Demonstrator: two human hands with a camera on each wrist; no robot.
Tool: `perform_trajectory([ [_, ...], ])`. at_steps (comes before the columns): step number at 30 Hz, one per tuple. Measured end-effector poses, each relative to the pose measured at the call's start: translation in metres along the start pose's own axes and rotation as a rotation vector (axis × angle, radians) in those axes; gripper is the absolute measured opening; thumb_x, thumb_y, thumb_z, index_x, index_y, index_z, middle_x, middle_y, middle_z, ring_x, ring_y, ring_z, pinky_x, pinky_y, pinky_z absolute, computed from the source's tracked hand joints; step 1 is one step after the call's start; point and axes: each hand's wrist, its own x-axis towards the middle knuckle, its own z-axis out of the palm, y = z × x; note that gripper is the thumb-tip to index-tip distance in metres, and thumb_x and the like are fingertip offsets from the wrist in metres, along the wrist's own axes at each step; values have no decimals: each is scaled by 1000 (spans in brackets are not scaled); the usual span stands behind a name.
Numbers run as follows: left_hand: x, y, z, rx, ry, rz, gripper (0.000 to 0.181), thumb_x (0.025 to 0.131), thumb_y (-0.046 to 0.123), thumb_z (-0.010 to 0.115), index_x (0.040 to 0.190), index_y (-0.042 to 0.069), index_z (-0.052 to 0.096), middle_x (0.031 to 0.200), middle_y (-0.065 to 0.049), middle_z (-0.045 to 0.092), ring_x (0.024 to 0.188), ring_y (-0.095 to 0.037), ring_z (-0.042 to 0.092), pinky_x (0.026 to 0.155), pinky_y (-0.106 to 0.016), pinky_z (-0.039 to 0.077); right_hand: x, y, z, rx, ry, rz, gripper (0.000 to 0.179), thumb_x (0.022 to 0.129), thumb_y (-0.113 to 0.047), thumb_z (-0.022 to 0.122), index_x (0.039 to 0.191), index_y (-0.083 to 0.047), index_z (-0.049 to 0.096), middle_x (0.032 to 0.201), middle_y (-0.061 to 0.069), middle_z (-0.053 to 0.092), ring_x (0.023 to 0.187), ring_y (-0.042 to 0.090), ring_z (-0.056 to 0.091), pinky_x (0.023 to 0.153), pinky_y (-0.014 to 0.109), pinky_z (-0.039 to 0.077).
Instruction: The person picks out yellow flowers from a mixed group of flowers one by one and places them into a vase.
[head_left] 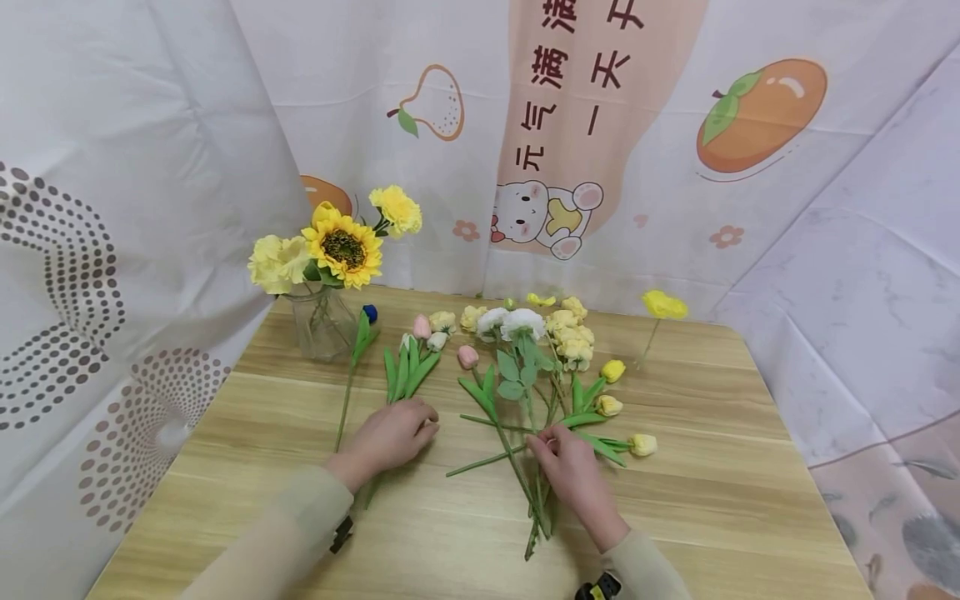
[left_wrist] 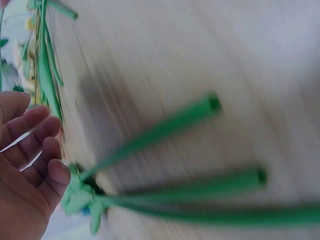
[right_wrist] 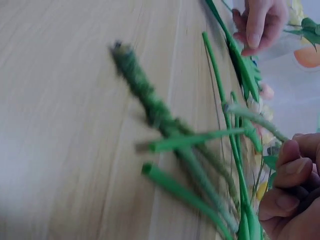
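Observation:
My left hand (head_left: 390, 437) is over the lower stems of a small group of pink and white tulips (head_left: 422, 327). The left wrist view shows its loosely bent fingers (left_wrist: 30, 130) with nothing between them. My right hand (head_left: 572, 471) pinches a thin green stem (right_wrist: 257, 120) between thumb and fingertips. That stem lines up with a white flower (head_left: 522, 323) with broad green leaves (head_left: 513, 375). Around the right hand lie crossed stems, a pink tulip (head_left: 468, 357), yellow tulips (head_left: 642, 444) and cream blooms (head_left: 575, 344).
At the back left stands a clear glass vase (head_left: 322, 321) with a sunflower (head_left: 343, 247) and other yellow flowers. A blue flower (head_left: 370, 313) lies beside it. One yellow flower (head_left: 664, 305) is at the back right of the wooden table (head_left: 712, 500). Printed curtains (head_left: 420, 33) hang behind.

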Motion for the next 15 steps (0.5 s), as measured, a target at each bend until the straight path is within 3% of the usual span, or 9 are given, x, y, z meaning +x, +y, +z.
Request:
perform_trajectory([
  [4,4,7,9,-57,-18,26,15,99,21,67,104,11,76,95,1,71,87,-16,67,78,-39,57,1,-8,7,40,-28,-39,14,100,-20,68,95,-7,64,61,-4,58,49,9,50,44,24,40],
  [11,7,14,15,-78,-35,44,18,101,23,65,109,12,75,97,2,71,84,-13,65,74,-36,56,1,-14,21,-29,-109,-146,11,100,-17,67,104,-6,68,60,-8,51,49,3,39,46,22,36],
  [15,8,16,14,-90,-29,36,10,101,23,65,103,16,72,91,7,66,77,-9,60,67,-31,52,0,-12,27,-96,-175,-230,18,102,-16,63,114,-6,71,72,-4,64,56,2,45,51,23,42],
])
